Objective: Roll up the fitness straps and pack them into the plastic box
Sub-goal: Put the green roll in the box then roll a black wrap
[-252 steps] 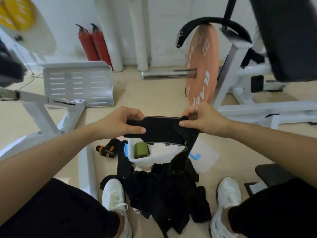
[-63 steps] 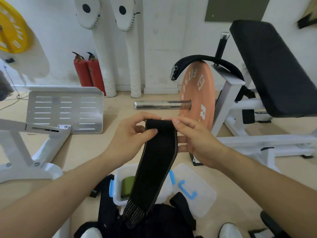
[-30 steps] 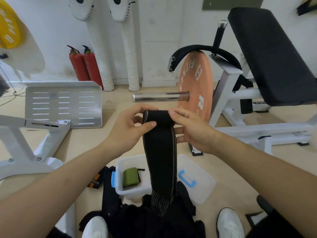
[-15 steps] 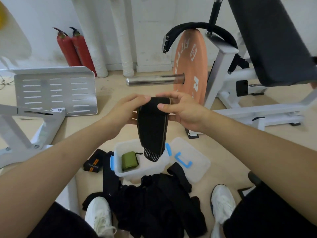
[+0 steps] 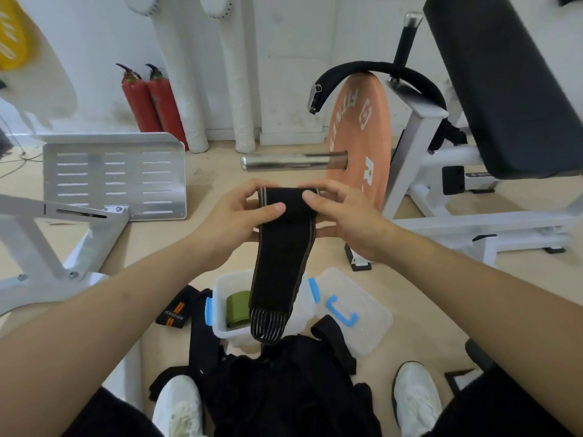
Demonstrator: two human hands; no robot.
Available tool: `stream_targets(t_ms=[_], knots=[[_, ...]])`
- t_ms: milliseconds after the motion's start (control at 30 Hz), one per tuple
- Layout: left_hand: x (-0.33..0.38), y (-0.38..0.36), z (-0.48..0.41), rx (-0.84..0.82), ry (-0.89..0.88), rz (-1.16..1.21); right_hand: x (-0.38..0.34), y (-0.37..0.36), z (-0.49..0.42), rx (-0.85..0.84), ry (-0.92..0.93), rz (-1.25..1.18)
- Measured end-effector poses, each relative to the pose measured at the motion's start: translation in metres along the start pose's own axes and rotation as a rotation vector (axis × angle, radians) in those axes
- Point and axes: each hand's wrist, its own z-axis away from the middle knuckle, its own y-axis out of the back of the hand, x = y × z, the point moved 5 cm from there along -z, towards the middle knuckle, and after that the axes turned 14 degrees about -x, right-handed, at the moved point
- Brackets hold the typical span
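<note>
Fingers of your left hand and right hand pinch the black strap roll; tail hangs over the plastic box; loosen either thumb and it likely unwinds.

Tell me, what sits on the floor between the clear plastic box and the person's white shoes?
In the head view, a heap of black straps lies between the clear plastic box and the white shoes.
</note>
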Motion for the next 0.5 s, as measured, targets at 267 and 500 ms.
stream_targets(t_ms=[267, 500], knots=[[0.0056, -0.0012, 0.0003, 0.043, -0.18, -0.204, 0.0036, -0.0058, 0.0042, -0.081, -0.188, -0.084], [0.0073, -0.0014, 0.0009, 0.051, -0.214, -0.319, -0.0029, -0.0007, 0.0042, -0.121, -0.105, -0.042]])
